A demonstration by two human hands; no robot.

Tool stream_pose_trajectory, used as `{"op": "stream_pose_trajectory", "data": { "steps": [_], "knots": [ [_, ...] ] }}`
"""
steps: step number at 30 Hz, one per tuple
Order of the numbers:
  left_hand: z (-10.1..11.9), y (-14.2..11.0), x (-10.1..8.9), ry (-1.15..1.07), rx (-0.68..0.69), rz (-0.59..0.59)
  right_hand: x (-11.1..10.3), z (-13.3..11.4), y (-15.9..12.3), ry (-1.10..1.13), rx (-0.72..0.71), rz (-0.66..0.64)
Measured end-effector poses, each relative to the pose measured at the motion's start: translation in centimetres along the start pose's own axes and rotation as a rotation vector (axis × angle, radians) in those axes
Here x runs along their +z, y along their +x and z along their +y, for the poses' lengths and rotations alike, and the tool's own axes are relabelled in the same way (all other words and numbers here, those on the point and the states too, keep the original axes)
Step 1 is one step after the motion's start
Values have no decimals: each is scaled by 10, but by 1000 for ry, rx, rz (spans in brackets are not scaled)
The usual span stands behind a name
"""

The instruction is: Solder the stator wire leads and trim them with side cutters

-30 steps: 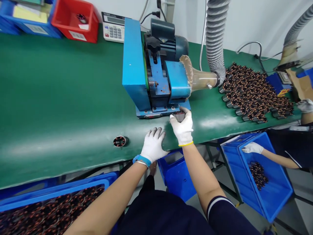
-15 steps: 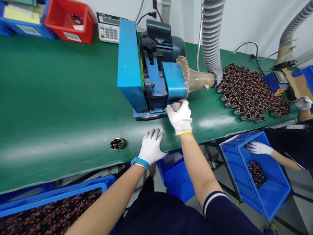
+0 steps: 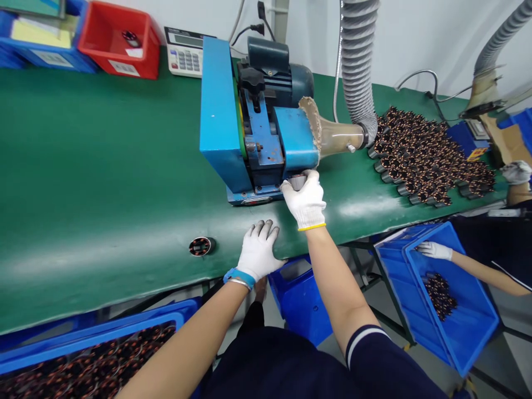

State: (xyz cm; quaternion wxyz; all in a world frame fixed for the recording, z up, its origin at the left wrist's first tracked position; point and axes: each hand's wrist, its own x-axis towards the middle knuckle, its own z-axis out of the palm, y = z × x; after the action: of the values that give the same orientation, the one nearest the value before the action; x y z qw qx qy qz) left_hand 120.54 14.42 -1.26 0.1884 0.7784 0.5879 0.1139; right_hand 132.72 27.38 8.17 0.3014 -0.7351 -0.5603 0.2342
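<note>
Metal-cased part [image 3: 297, 182], one: gripped in right hand [image 3: 307, 202], at lower front of blue machine [image 3: 219, 100]. Left hand [image 3: 257, 252]: open, palm down on tabletop [image 3: 124, 166]. Likely hazard: fingers near housing [image 3: 296, 141]; tilted hold could slip part, snag glove [image 3: 311, 219].

Calculator [image 3: 185, 60] behind machine [image 3: 266, 127] (bin [image 3: 120, 41] beside).

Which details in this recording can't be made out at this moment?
All in the head view:
- Where the metal part in the right hand meets the machine: hidden by the blue cover.
- Calculator: right end behind the machine; screen too small to read.
- Red bin's label: print too small.
- Lower-left crate: cut off by left and bottom edges.
</note>
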Motion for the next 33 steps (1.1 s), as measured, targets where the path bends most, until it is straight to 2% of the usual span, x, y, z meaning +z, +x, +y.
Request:
{"op": "stream_pose_trajectory", "data": {
  "steps": [8, 13, 15, 16, 19, 20, 22, 25, 30, 33],
  "knots": [
    [0, 0, 1, -24, -5, 7, -22, 10, -51, 156, -86, -20],
    [1, 1, 1, -38, -12, 8, -18, 15, -57, 301, -51, -36],
    [2, 0, 0, -46, -13, 10, -19, 15, -56, 515, 37, -133],
    [2, -1, 0, -52, -14, 12, -20, 15, -57, 673, 113, -224],
    [1, -2, -1, -71, -33, 25, -28, 15, -62, 1188, 404, -588],
    [-1, -1, -1, -83, -78, 53, -31, 16, -65, 1302, 474, -684],
    [-5, 5, -2, -117, -247, 169, -37, 17, -72, 1454, 552, -795],
    [-14, 22, -3, -186, -518, 389, -43, 20, -85, 1591, 637, -834],
    [-26, 46, 2, -398, -646, 593, -46, 26, -100, 1655, 714, -852],
    [-36, 53, 6, -449, -708, 645, -46, 31, -104, 1663, 736, -865]
  ]
}}
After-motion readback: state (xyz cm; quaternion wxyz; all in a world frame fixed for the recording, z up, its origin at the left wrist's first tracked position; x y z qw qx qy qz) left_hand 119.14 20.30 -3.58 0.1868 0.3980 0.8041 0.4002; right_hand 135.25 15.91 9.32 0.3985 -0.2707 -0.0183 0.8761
